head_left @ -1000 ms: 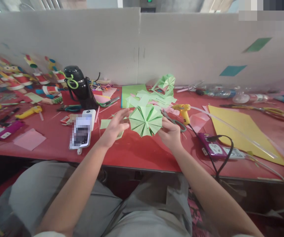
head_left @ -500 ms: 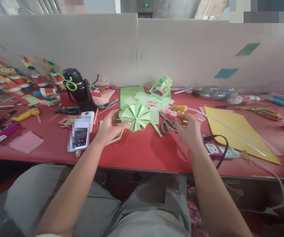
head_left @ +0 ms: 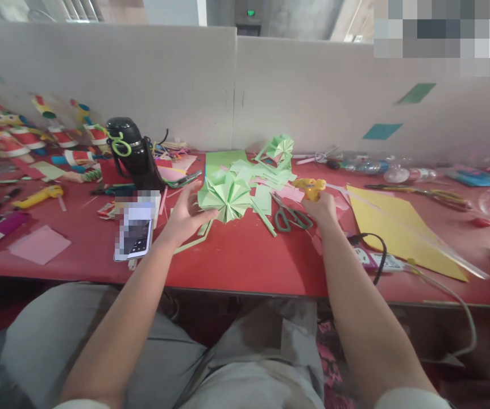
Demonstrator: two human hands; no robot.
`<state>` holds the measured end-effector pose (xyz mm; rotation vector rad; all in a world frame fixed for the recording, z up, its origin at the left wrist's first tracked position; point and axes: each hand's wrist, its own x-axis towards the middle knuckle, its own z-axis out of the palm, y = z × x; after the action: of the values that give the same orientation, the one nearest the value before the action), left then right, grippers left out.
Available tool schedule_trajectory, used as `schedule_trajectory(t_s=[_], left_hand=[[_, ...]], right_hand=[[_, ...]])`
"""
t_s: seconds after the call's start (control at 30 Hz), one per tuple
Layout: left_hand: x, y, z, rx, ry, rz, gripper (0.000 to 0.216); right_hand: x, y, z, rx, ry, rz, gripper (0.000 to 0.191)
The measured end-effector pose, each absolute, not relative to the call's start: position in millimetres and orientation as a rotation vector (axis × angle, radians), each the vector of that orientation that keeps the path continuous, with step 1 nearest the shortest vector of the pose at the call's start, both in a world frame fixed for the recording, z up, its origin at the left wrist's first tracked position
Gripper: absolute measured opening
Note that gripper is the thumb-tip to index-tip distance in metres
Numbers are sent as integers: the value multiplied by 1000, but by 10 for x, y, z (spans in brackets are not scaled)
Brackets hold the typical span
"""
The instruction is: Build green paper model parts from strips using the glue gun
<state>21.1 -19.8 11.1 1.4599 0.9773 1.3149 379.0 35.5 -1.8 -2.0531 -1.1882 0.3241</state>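
Observation:
My left hand [head_left: 187, 215] grips the left edge of a pleated light-green paper rosette [head_left: 227, 196], thumb at its front and fingers behind. The rosette is tilted so its folded centre faces me. On the right, my right hand [head_left: 322, 208] is wrapped round the handle of a yellow hot glue gun [head_left: 310, 187], whose body points left. Scissors with grey-green handles [head_left: 290, 218] lie just left of that hand. A folded green paper strip [head_left: 264, 217] rests between the rosette and the scissors. Behind them are loose light-green paper pieces [head_left: 266, 176].
Another green paper construction [head_left: 279, 149] stands near the partition [head_left: 163, 85]. To the left are a black bottle [head_left: 132, 153] and a phone [head_left: 136, 236]. Yellow paper [head_left: 402, 233], a corded power strip [head_left: 370, 258] and long pliers-like tools [head_left: 436, 196] lie at right.
My right hand has closed round the glue gun's handle, where before it hovered beside it. The rosette, still in my left hand, has tilted and shifted slightly left.

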Motion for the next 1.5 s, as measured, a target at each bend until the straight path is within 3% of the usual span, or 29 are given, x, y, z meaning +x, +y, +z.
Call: schedule_trajectory(t_s=[0.27, 0.43, 0.67, 1.07, 1.5], left_hand=[[227, -149, 48, 1492, 1212, 1391, 79], [223, -142, 2, 1555, 1276, 1370, 83], [222, -166, 9, 1544, 1292, 1359, 85], [229, -184, -3, 1611, 1335, 1358, 83], [228, -186, -18, 1621, 1343, 1362, 79]], right_hand=[[3310, -148, 282, -1229, -1499, 894, 37], [3029, -287, 245, -1099, -1678, 1076, 36], [2935, -257, 52, -1061, -1841, 963, 33], [2878, -312, 109, -1193, -1937, 796, 38], [2867, -315, 92, -1255, -1940, 746, 30]])
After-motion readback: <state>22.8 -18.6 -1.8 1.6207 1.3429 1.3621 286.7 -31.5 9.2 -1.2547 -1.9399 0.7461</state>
